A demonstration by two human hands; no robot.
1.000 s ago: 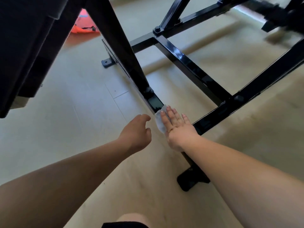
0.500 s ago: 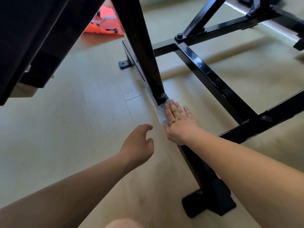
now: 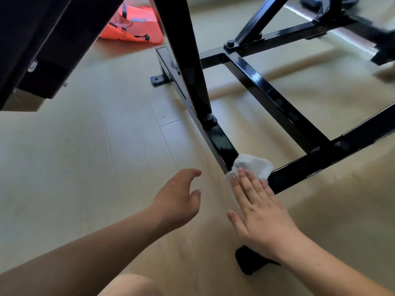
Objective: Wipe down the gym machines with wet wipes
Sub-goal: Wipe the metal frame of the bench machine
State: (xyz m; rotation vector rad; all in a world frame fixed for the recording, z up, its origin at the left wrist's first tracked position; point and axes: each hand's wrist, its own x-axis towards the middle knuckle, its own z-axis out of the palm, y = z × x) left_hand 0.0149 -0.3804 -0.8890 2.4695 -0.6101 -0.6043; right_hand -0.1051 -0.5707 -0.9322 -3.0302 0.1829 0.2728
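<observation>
Down at floor level, where two black rails of the gym machine's base frame (image 3: 220, 142) met at a corner, the wet wipe (image 3: 254, 165) lay bunched over the joint. The right hand (image 3: 263, 212) held it there, its fingers (image 3: 245, 184) straight and close together with the tips flat on the near edge of the cloth. The left hand (image 3: 177, 201) hovered just beside the rail above the pale wooden floor (image 3: 85, 157), its fingers loosely curled, holding nothing and touching nothing.

An upright post (image 3: 188, 60) rose from the rail past a bolt (image 3: 209, 118) a little beyond the wipe, and an orange fabric item (image 3: 132, 28) lay on the floor farther off. A black foot (image 3: 250, 263) showed under the right wrist.

The wipe looked thin, limp and damp, so it would likely fold or ball up under a push and slide easily on the glossy paint. A flat palm or spread fingertips on its middle seemed the better hold, since a pinch at one edge would let the rest trail. The frame itself appeared heavy and rigid, and unlikely to shift under wiping pressure.
</observation>
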